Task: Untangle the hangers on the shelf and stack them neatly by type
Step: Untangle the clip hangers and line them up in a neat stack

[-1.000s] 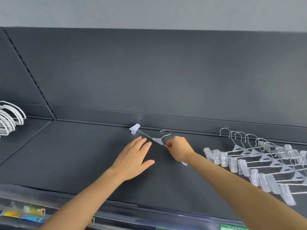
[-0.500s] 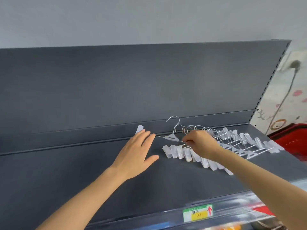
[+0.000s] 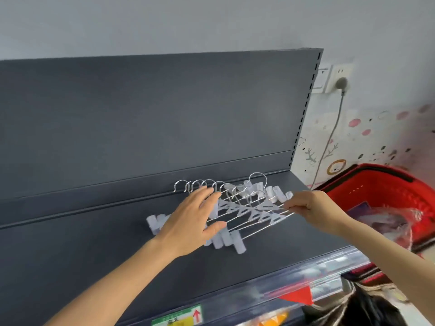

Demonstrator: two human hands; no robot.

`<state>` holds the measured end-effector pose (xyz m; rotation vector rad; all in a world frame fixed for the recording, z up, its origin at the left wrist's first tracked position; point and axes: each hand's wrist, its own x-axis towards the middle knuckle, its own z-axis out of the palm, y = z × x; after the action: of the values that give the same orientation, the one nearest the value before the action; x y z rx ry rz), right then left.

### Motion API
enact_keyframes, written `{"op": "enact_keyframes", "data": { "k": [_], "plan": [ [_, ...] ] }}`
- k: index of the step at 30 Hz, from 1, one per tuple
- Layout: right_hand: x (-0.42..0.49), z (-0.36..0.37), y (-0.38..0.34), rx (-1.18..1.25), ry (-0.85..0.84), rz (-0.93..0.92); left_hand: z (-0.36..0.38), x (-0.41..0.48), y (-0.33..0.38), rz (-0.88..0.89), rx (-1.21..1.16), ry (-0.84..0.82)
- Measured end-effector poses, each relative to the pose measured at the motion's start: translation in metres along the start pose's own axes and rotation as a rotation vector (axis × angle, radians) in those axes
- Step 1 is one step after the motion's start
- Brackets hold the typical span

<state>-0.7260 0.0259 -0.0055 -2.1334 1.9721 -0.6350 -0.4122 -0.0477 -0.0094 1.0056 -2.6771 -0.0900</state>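
Observation:
A row of several clear-plastic clip hangers (image 3: 237, 211) with metal hooks lies overlapped on the dark grey shelf (image 3: 94, 250). One more clip hanger (image 3: 267, 203) sits tilted over the right end of the row, its hook raised. My right hand (image 3: 306, 209) pinches the right end of that hanger between thumb and fingers. Over the left part of the row, my left hand (image 3: 195, 222) rests flat, fingers spread, covering some clips.
The shelf's upright back panel (image 3: 164, 114) rises right behind the hooks. A red shopping basket (image 3: 386, 196) with bagged goods stands past the shelf's right end. A wall socket with a plugged cable (image 3: 339, 83) is above it. Price labels line the shelf's front rail (image 3: 179, 316).
My right hand has carried the single clip hanger rightward and onto the row of clip hangers. My left hand followed and now lies on the row. The view has swung right.

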Motion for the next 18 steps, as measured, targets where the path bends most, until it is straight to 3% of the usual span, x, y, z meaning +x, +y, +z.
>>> {"op": "enact_keyframes", "data": {
  "k": [10,18],
  "plan": [
    [-0.022,-0.012,0.113,-0.004,-0.020,-0.231,0.035,0.037,0.065,-0.171,-0.041,-0.009],
    [-0.008,0.008,0.132,0.018,-0.112,-0.333,0.043,0.033,0.073,-0.285,0.004,-0.045]
  ]
}}
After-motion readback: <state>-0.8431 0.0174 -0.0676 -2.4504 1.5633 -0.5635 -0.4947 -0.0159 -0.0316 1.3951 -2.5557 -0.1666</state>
